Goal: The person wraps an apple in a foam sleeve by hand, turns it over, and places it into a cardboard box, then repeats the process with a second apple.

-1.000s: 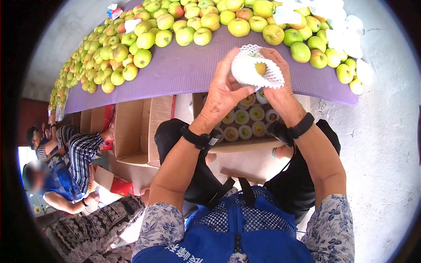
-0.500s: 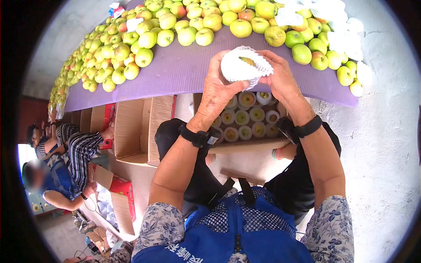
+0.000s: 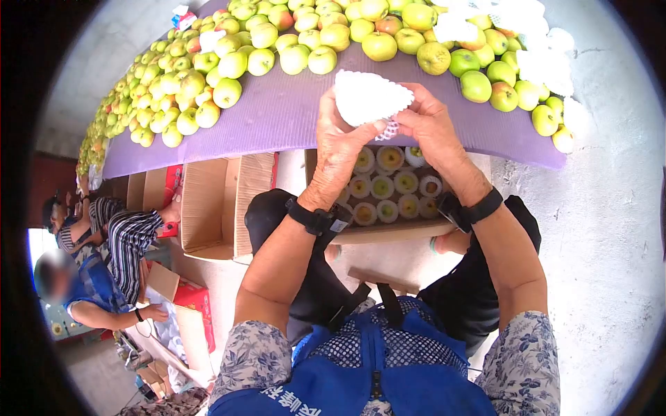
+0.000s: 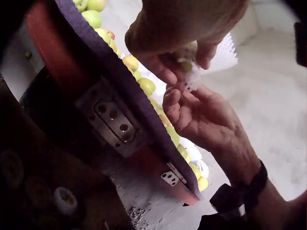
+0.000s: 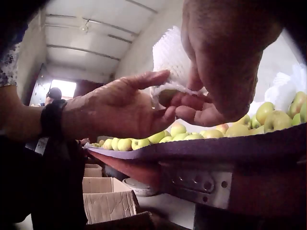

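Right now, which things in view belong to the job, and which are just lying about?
In the job, I'd judge:
left hand, right hand
foam net, apple inside
loose apples
spare nets
box of netted apples

Probably lying about:
open carton
colourful scrap

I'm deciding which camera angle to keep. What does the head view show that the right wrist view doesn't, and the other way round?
Only the head view: the box of netted apples and the red-printed box.
Only the right wrist view: the ceiling, the metal plate under the mat and some fruit inside the net.
Both: the left hand and right hand holding the net, loose apples and the mat.
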`<state>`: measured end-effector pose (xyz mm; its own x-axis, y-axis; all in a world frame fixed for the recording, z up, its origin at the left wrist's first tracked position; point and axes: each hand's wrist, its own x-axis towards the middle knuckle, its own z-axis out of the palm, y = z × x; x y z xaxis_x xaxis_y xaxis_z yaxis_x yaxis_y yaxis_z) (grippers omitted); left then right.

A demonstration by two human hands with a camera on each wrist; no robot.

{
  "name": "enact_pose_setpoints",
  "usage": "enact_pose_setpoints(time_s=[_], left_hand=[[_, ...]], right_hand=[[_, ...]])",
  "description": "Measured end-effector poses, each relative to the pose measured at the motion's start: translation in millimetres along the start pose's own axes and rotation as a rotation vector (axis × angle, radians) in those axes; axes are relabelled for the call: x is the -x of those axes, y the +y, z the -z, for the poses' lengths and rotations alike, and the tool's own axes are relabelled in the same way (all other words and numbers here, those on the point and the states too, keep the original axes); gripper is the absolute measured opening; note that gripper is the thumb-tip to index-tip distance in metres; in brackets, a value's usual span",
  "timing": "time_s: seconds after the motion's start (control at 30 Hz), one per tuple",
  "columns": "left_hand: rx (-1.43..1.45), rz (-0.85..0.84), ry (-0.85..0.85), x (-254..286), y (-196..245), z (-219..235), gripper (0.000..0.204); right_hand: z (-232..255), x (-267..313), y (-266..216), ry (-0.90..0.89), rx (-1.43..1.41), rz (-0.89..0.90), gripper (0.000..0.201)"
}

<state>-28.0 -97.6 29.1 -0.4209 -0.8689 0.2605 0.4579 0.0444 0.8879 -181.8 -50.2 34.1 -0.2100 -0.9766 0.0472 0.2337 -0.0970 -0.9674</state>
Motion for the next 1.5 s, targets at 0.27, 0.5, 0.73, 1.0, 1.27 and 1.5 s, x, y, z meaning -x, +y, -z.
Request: enact_pose_setpoints(time_s=[0.27,0.5,0.73,1.0,1.27,1.5], left_hand=[[0.198,0.113,-0.027,-4,7,5,0.057],[0.087,0.205,-0.116,-3,1,5,0.060],[-0.001,0.161,-0.186,3,-8,5,0.064],[-0.828,0.041,-0.019,9,7,-4,0.057],[-0.075,0.131,-0.133,0,12,18,0.069],[0.299,0.416,-0.182,-4,9,19,0.076]], right_hand=[[2,1,-13,-0.088,0.030,-0.048,0.051],[-10,7,-35,-0.103,0.747,0.596,0.075],[-7,3,-24,-0.209,0.357,0.180,0.078],[-12,2,-10,-0.150,0.416,0.191,0.066],[-8,3,-26,-0.133,0.197,0.183,0.045],[-8,3,-34,-0.184,0.089,0.116,0.076]])
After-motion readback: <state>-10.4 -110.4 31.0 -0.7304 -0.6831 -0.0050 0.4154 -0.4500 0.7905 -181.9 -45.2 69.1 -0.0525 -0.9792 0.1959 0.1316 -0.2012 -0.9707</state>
